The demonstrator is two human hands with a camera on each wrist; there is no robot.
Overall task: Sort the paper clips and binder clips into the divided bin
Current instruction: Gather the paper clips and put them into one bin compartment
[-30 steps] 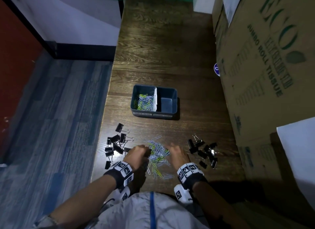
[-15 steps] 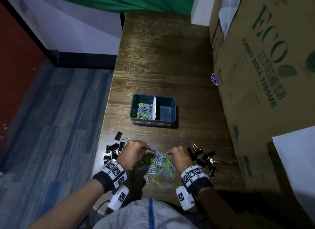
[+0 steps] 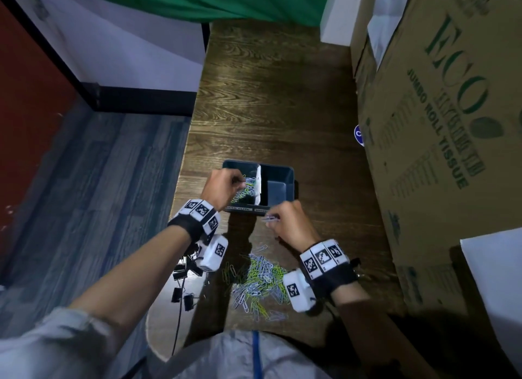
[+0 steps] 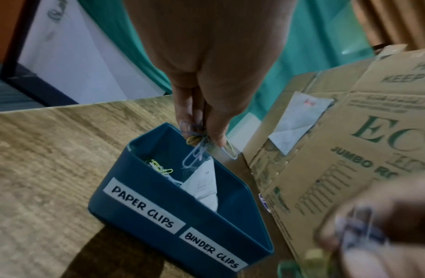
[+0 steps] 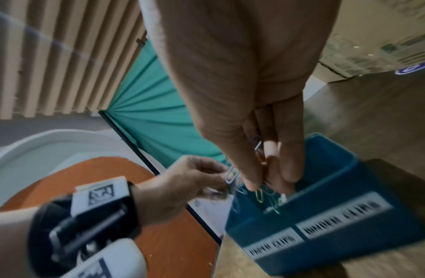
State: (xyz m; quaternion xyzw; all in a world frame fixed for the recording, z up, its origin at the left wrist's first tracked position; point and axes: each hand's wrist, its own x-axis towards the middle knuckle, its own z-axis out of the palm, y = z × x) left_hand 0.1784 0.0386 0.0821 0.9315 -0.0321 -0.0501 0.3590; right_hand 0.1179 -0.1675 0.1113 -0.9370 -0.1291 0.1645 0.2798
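Note:
The dark blue divided bin [image 3: 279, 168] stands mid-table, its front wall [image 4: 159, 203] labelled PAPER CLIPS on the left and BINDER CLIPS on the right. Coloured paper clips [image 3: 246, 190] lie in the left compartment; the right one looks bare. My left hand [image 3: 240, 183] hovers over the left compartment and pinches a small bunch of paper clips [image 4: 197, 150]. My right hand [image 3: 271, 218] hangs just in front of the bin's near wall, pinching a few paper clips [image 5: 260, 186]. A loose pile of paper clips [image 3: 260, 279] lies near the table's front edge.
Black binder clips [image 3: 186, 268] lie at the table's left front edge, partly under my left wrist. A large cardboard box [image 3: 440, 130] walls off the right side. The table's left edge drops to a blue-grey floor [image 3: 93, 186].
Both hands have left the loose pile with paper clips pinched in them and moved forward to the bin. The left hand now hangs over the left compartment.

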